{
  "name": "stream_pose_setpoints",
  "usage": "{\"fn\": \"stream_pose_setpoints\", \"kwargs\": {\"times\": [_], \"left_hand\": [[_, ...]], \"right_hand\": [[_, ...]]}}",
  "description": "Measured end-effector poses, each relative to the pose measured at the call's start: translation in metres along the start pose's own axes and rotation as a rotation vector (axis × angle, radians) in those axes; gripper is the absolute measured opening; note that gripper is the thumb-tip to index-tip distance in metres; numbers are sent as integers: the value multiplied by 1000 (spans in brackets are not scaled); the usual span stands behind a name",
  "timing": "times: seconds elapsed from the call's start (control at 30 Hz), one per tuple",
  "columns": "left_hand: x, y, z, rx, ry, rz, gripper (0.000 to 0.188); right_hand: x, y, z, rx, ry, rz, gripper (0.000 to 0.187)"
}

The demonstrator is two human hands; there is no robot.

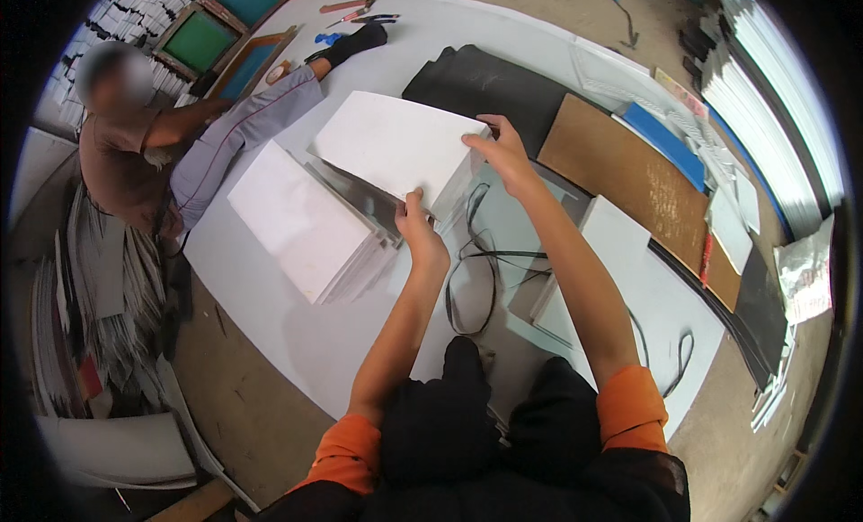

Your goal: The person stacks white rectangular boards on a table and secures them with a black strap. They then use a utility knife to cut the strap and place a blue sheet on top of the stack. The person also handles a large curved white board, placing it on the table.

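My left hand (422,227) grips the near corner of a thick stack of white sheets (391,140), its thumb on the top sheet. On the same stack's right corner, my right hand (505,154) presses its thumb on top, fingers over the far edge. The stack looks tilted, with a dark gap under its left side. Just left of it lies a second stack of white sheets (292,218), its layers uneven at the near end. Loops of black strap (472,293) lie below my right hand. What the sheets are made of I cannot tell.
Black sheets (481,86), a brown board (620,172) and a blue piece (665,145) lie at the right. Another person (126,154) sits at the left, one leg across the white work surface (261,333). Pliers and a cutter (351,14) lie at the far end.
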State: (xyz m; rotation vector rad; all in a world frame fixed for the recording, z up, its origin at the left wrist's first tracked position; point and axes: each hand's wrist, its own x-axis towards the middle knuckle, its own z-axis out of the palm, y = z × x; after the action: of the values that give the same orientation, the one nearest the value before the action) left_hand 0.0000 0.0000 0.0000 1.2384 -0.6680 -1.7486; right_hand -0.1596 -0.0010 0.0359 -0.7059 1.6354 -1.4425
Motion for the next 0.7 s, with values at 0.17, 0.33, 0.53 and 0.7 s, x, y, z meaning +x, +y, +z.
{"fn": "stream_pose_setpoints", "kwargs": {"times": [0.17, 0.33, 0.53, 0.7], "left_hand": [[-51, 19, 31, -244, -325, -252, 57], [-78, -27, 48, 148, -514, -112, 67], [-121, -89, 65, 440, -986, 223, 68], [-136, -109, 76, 604, -1133, 269, 72]], "right_hand": [[-77, -28, -47, -130, 263, -295, 61], [-191, -20, -116, -122, 222, -216, 77], [-252, 20, -189, -211, 318, -274, 81], [-266, 58, -205, -24, 452, -268, 75]]}}
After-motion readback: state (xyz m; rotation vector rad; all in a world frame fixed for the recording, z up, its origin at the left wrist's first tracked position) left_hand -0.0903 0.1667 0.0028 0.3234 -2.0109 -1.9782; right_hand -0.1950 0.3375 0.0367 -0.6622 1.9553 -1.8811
